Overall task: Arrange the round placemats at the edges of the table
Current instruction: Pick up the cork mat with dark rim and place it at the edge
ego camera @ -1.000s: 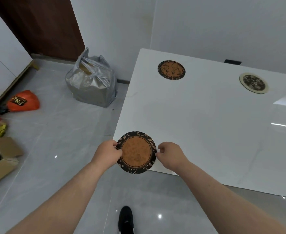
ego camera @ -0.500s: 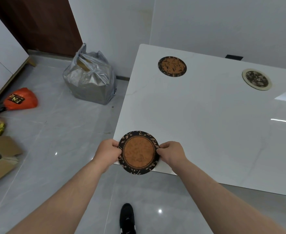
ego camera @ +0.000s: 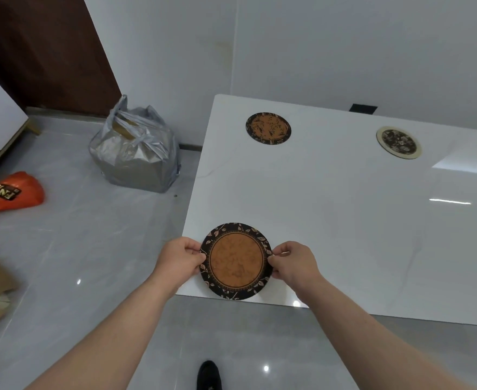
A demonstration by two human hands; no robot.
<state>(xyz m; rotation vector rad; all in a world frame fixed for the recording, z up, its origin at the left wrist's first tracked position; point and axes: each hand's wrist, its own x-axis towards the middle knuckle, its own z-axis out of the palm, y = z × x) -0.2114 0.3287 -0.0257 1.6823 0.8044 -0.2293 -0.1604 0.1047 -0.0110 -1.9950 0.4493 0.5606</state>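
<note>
Both hands, the left hand (ego camera: 179,260) and right hand (ego camera: 292,264), pinched the brown round placemat (ego camera: 235,260) at the table (ego camera: 344,220) corner, lower middle of the frame. It seemed to be getting set down; next, it likely needed a small push inward, since its rim hung over the edge.

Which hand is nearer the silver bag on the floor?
Left. The left hand grips the near placemat on the side facing the silver bag; the right hand grips the opposite side.

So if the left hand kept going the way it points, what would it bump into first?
The left hand points right, so it would probably push along the placemat it grips, then meet the right hand.
</note>
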